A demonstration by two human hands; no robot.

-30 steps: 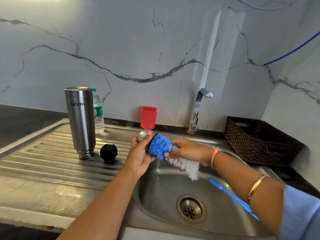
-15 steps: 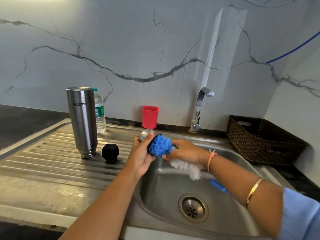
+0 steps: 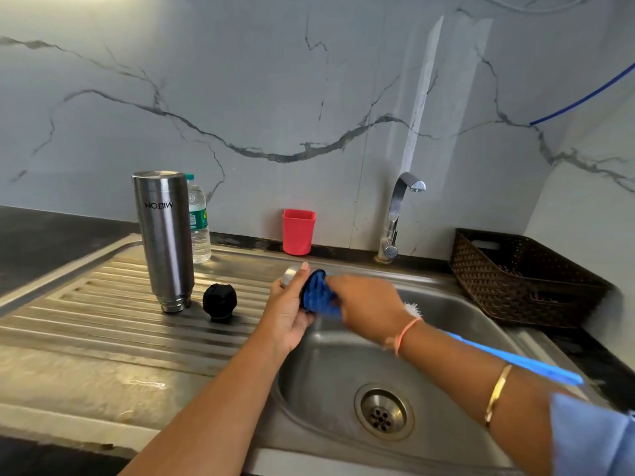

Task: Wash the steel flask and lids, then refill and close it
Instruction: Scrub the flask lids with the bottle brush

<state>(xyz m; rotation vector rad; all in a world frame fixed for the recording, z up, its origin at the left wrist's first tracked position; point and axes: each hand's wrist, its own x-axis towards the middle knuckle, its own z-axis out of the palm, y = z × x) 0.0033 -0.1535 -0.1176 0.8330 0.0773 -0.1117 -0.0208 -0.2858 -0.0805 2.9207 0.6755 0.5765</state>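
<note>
Left hand [image 3: 288, 314] grip clamps steel lid [image 3: 291, 273], sink [image 3: 343, 372] below for drainage — right hand [image 3: 369, 304] grip clamps brush [image 3: 318, 294] against lid.

Home kitchen: steel sink [image 3: 446, 304] with ribbed drainboard [image 3: 120, 321], tap [image 3: 398, 214] (marble-look wall [image 3: 275, 80]).

Bright even daylight, glare streak on wall [image 3: 424, 97], motion-blurred right hand [image 3: 369, 305], wide-angle edge warp.

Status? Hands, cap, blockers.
Left hand grips steel cap; right hand grips blue brush against it, above sink. Flask stands on drainboard, black stopper beside it. Nothing in the way.
</note>
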